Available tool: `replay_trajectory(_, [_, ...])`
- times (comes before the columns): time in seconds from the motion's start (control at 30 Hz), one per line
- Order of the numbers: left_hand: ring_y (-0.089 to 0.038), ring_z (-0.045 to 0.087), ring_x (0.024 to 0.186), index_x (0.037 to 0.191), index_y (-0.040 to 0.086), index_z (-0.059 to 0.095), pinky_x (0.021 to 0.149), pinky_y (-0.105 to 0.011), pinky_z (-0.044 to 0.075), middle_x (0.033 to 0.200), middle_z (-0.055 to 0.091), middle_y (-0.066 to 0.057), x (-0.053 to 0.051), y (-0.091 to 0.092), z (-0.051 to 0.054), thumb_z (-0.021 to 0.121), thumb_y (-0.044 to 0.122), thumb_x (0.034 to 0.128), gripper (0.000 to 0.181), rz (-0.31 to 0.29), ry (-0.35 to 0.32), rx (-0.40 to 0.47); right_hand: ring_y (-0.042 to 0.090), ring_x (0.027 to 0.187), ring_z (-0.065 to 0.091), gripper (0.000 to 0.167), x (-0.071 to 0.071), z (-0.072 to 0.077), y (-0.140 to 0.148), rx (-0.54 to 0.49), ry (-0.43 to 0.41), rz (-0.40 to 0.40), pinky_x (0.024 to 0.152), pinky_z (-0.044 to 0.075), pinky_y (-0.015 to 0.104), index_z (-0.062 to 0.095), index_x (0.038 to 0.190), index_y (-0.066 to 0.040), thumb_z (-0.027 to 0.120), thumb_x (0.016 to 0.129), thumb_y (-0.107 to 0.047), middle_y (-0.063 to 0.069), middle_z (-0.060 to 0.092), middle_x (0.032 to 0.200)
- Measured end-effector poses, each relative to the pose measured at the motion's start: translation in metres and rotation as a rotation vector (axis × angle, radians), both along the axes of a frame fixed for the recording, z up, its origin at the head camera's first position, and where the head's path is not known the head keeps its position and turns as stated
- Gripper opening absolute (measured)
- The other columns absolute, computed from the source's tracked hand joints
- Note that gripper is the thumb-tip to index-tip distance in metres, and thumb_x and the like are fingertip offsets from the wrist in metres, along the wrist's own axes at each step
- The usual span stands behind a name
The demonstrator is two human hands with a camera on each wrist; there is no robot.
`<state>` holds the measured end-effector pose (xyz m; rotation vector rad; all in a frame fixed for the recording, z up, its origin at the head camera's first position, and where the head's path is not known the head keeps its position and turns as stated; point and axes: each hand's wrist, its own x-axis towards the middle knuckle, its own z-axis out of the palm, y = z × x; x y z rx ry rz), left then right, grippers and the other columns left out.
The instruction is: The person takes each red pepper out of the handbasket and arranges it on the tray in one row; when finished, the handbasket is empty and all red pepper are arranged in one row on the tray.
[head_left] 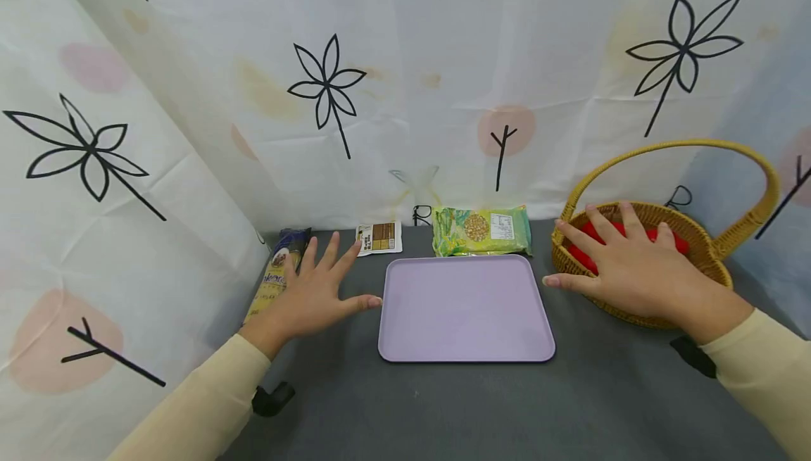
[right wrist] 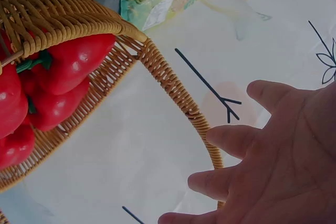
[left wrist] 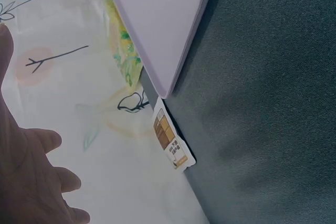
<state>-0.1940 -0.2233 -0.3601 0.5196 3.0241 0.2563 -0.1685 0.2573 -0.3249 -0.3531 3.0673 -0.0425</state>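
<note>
The left hand (head_left: 313, 299) is open and empty, palm down, its fingers spread and its thumb pointing toward the left edge of a pale purple rectangular tray with rounded corners (head_left: 467, 310). In the head view it overlaps a long yellow and dark blue plastic bag (head_left: 265, 295), which lies along the left edge of the grey bench (head_left: 469, 412) near the back left corner. The right hand (head_left: 636, 267) is likewise open and empty, fingers fanned out, in front of a tan woven basket with a tall arched handle (head_left: 711, 257); whether it touches the rim is hard to tell. The basket stands near the back right corner of the bench and holds several glossy red bell peppers with green stems (right wrist: 73, 59).

The tray lies flat toward the back edge, between the two hands. Just behind it, at that edge, lies a green and yellow plastic packet with a white label (head_left: 481, 231); to its left is a small white and brown flat packet (head_left: 380, 238). White cloth printed with black leaf and twig drawings (head_left: 412, 81) hangs behind the bench and along its left side. Cream sleeves (head_left: 209, 390) cover both forearms.
</note>
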Motion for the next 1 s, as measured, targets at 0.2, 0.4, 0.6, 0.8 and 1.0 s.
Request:
replay_trajectory(0.2, [-0.052,-0.012,0.16,0.177,0.028,0.017,0.111,-0.085,-0.018,0.18,-0.002,-0.016,-0.001,0.002,-0.001,0.056,0.089,0.0896,0.114,-0.004,-0.001,0.005,0.07,0.151,0.004,0.117,-0.001,0.002,0.004,-0.007,0.002,-0.013,0.103,0.009,0.095,0.026,0.175,-0.02,0.043,0.088,-0.096,0.035,0.016,0.173])
replay_trajectory(0.4, [-0.053,-0.011,0.16,0.177,0.028,0.017,0.112,-0.086,-0.013,0.18,-0.002,-0.016,-0.002,0.003,-0.001,0.057,0.088,0.0908,0.112,-0.017,0.003,0.029,0.068,0.151,0.007,0.116,-0.002,0.007,0.011,-0.023,0.012,-0.021,0.103,0.012,0.094,0.027,0.175,-0.018,0.044,0.089,-0.095,0.032,0.014,0.174])
replay_trajectory(0.6, [-0.052,-0.01,0.161,0.177,0.029,0.018,0.114,-0.086,-0.011,0.181,-0.001,-0.015,-0.006,0.004,0.0,0.059,0.086,0.0918,0.11,-0.025,0.022,0.032,0.068,0.151,0.008,0.113,-0.005,0.015,0.026,-0.024,0.017,-0.002,0.106,0.016,0.09,0.022,0.175,-0.014,0.048,0.094,-0.089,0.032,0.011,0.175])
replay_trajectory(0.8, [-0.053,-0.008,0.161,0.176,0.025,0.022,0.113,-0.087,-0.009,0.18,0.002,-0.017,-0.01,0.004,0.001,0.06,0.083,0.0932,0.109,-0.038,0.033,0.068,0.071,0.151,0.002,0.11,-0.006,0.02,0.044,-0.094,-0.005,-0.017,0.106,0.013,0.092,0.013,0.177,-0.016,0.055,0.098,-0.08,0.033,0.006,0.175])
replay_trajectory(1.0, [-0.051,-0.006,0.162,0.177,0.025,0.018,0.114,-0.087,-0.005,0.181,0.001,-0.015,-0.016,-0.002,-0.006,0.056,0.082,0.0967,0.105,-0.096,0.023,0.173,0.067,0.154,0.002,0.098,-0.004,0.015,0.061,-0.261,-0.019,-0.002,0.107,0.008,0.093,0.009,0.177,-0.017,0.06,0.106,-0.06,0.035,0.007,0.174])
